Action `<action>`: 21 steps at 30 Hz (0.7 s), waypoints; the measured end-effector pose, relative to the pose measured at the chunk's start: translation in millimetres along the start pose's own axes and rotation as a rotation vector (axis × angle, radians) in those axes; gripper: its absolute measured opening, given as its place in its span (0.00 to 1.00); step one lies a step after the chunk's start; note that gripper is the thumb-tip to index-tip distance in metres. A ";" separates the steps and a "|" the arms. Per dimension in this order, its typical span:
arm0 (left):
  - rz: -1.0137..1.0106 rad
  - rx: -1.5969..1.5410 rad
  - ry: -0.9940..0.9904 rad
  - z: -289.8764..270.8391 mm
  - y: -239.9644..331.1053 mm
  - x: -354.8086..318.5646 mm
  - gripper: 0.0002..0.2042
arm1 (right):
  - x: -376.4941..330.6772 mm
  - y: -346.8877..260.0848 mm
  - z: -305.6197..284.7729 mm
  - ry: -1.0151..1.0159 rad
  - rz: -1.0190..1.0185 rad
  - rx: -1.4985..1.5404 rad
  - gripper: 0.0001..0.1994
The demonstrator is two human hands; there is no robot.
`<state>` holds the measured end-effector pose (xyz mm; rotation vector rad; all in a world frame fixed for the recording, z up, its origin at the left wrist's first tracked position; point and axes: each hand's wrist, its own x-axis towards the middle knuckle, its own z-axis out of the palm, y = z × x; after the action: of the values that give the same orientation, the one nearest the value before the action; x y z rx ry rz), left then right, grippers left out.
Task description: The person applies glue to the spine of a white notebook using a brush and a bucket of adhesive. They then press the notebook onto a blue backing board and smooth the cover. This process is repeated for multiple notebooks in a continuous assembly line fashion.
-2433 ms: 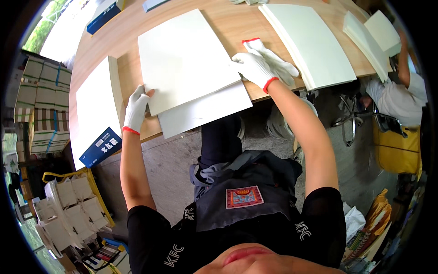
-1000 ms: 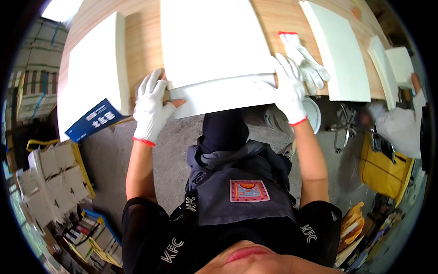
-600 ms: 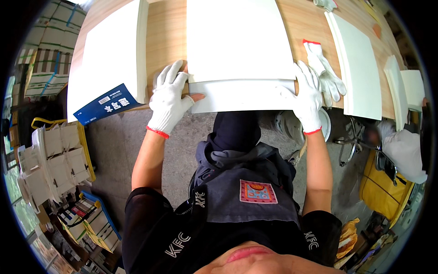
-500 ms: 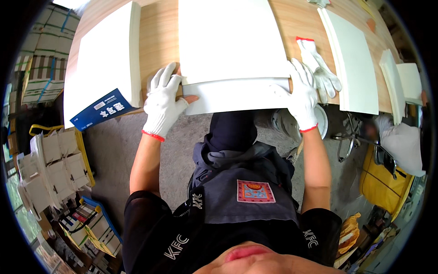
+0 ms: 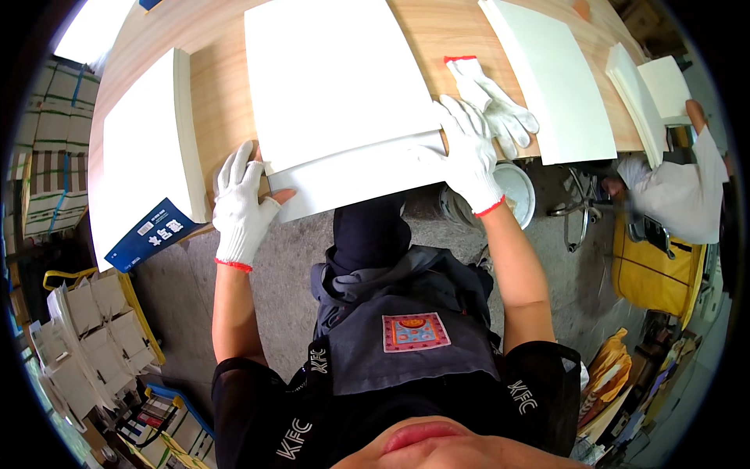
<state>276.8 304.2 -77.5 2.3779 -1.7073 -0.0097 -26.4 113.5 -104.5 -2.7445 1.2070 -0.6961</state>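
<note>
A stack of large white paper sheets [image 5: 336,78] lies on the wooden table in front of me. At its near end a white sheet [image 5: 355,172] sticks out past the table's edge. My left hand [image 5: 241,203], in a white knitted glove with bare thumb and index fingertips, grips the left edge, thumb on the protruding sheet. On the opposite edge is my right hand [image 5: 466,152], gloved too, its thumb over the sheet and its fingers along the side. A spare pair of white gloves [image 5: 492,105] with red cuffs lies just right of it.
Left stands a paper stack [image 5: 148,141] with a blue printed cover [image 5: 152,234] at its near end. Another white stack [image 5: 551,86] lies to the right. A bucket [image 5: 516,191] sits under the table edge. At far right a co-worker's sleeve [image 5: 683,191] shows beside a smaller stack.
The whole view has turned, so the table and its stacks appear shifted left and tilted. Both hands stay at the same edges of the paper. The co-worker's arm now shows raised toward the smaller stack.
</note>
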 end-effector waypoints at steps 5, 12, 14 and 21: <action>0.008 0.018 -0.012 -0.4 -2.8 -0.8 0.34 | -0.6 0.0 1.4 0.015 -0.006 0.013 0.39; 0.053 -0.012 0.044 -0.2 -3.7 -0.8 0.34 | -0.6 -0.2 -0.6 0.006 -0.015 -0.017 0.39; 0.084 -0.006 0.140 -9.0 5.3 2.0 0.35 | -0.2 1.5 -1.3 0.062 0.024 0.090 0.40; 0.299 -0.110 -0.036 -31.4 51.5 6.0 0.38 | 30.4 -30.0 -31.9 -0.072 -0.278 0.076 0.20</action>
<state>234.7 288.2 -37.1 2.0376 -2.0063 -0.0973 -1.6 116.4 -57.3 -2.8736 0.7762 -0.6436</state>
